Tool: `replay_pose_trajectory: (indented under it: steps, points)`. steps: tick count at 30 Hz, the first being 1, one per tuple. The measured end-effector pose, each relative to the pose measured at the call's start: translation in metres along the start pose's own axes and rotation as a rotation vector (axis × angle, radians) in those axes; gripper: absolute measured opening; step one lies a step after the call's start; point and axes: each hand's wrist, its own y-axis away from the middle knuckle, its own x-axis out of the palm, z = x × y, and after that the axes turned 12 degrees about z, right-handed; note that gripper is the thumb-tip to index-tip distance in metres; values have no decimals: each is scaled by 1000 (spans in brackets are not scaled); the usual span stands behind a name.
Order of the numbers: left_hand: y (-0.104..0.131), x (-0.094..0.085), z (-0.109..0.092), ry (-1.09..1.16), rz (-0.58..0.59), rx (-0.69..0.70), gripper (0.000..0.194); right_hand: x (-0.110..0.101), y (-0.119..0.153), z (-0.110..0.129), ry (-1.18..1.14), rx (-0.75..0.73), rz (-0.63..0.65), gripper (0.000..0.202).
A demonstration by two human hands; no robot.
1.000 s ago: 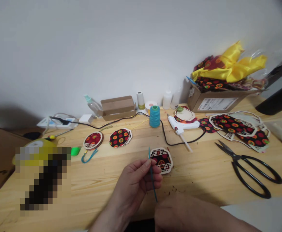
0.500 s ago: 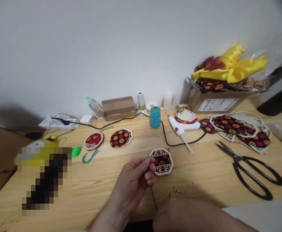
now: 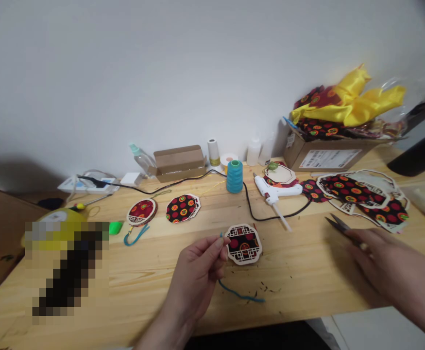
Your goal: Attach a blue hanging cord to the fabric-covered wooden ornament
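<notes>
My left hand (image 3: 203, 270) pinches a blue cord (image 3: 239, 295) between thumb and fingers. A short tip of the cord pokes out above the thumb, and a longer tail trails down onto the table. Right beside those fingertips lies a wooden lattice-framed piece (image 3: 244, 244) backed with dark patterned fabric. On the right, my right hand (image 3: 382, 262) is closed over the black-handled scissors (image 3: 338, 224); their blades point left and slightly apart, and the hand hides the handles.
A white glue gun (image 3: 280, 188), a teal thread spool (image 3: 234, 177) and more fabric pieces (image 3: 183, 208) are spread across the wooden table. At the back right stands a cardboard box (image 3: 329, 155) of fabric. Dark scraps lie near the cord's tail. A black cable (image 3: 164, 182) runs along the back.
My right hand has moved from the front middle to the right, onto the scissors. The cord's lower end now lies loose on the table. My left hand has shifted slightly left.
</notes>
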Motion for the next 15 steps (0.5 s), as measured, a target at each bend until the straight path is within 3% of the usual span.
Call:
replay_pose_trajectory:
  steps: [3,7,11,15]
  points:
    - [-2,1,1,-6,-2,-13,14,-3,0,-29,253,103,168,19]
    - [-4,3,1,-9,9,-32,15,-4,6,-32,256,167,261,18]
    - [-3,3,1,-20,-2,-48,15,2,7,-33,269,151,230,20]
    - [-1,0,1,-36,-8,-26,14,13,6,-49,205,157,141,24]
